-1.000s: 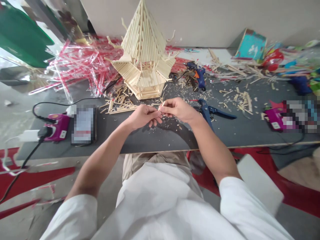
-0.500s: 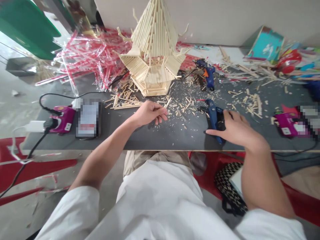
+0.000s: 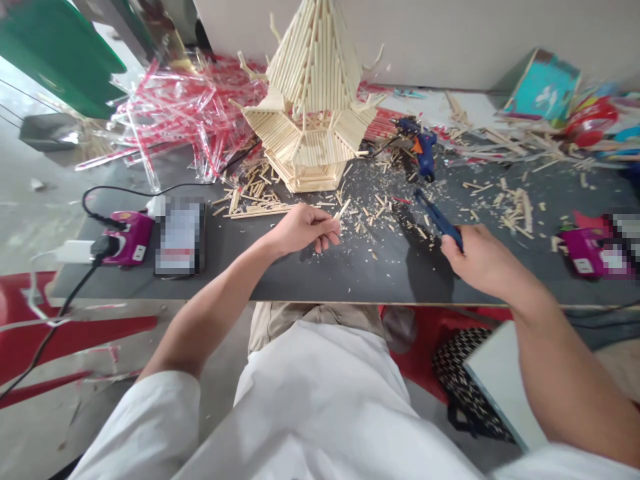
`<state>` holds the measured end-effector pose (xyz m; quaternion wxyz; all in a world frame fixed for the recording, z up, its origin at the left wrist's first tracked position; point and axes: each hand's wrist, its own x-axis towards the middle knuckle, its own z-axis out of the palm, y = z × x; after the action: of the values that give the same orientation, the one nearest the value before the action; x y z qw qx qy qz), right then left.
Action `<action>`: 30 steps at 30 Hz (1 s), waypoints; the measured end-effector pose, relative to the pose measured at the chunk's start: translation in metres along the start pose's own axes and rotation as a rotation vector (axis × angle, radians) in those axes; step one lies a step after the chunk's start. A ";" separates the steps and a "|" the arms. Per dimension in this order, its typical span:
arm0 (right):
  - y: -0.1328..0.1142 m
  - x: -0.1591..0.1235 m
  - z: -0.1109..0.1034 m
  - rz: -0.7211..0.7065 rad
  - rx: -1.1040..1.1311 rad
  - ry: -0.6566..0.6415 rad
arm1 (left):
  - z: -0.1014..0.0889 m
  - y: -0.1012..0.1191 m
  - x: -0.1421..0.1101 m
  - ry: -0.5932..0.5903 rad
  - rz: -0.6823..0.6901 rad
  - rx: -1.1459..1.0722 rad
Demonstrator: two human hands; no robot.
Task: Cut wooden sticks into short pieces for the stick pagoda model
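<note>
Between the thumb and fingers of my left hand (image 3: 311, 229) is a short pale wooden stick (image 3: 343, 210), its tip pointing up and to the right. My right hand (image 3: 475, 257) is closed round the handles of a dark blue hand cutter (image 3: 436, 217), lifted off the table with its jaws pointing up and left. Behind my left hand stands a pagoda-like model (image 3: 320, 147) built of thin wooden sticks, with a steep roof above a wider, flared lower tier.
A blue glue gun (image 3: 425, 153) lies right of the model. Cut stick pieces (image 3: 517, 210) litter the dark table (image 3: 310, 283). At left are a phone (image 3: 179, 233), a purple power adapter (image 3: 127, 237) and red-and-clear plastic wrappers (image 3: 185, 120); a turquoise box (image 3: 543, 87) stands back right.
My right hand left the stick, moved right to the cutter on the table, took hold of it and raised it. My left hand kept the stick. The view shifted slightly right.
</note>
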<state>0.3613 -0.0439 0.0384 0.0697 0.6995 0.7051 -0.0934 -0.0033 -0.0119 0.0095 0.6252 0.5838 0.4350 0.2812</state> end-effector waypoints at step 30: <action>-0.116 -0.012 -0.013 -0.338 0.345 -0.296 | -0.005 -0.006 -0.001 -0.063 -0.079 0.075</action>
<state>0.2455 -0.0529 0.0575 0.0353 0.5524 0.7674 -0.3236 -0.0088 -0.0117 0.0042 0.6268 0.5978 0.4480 0.2216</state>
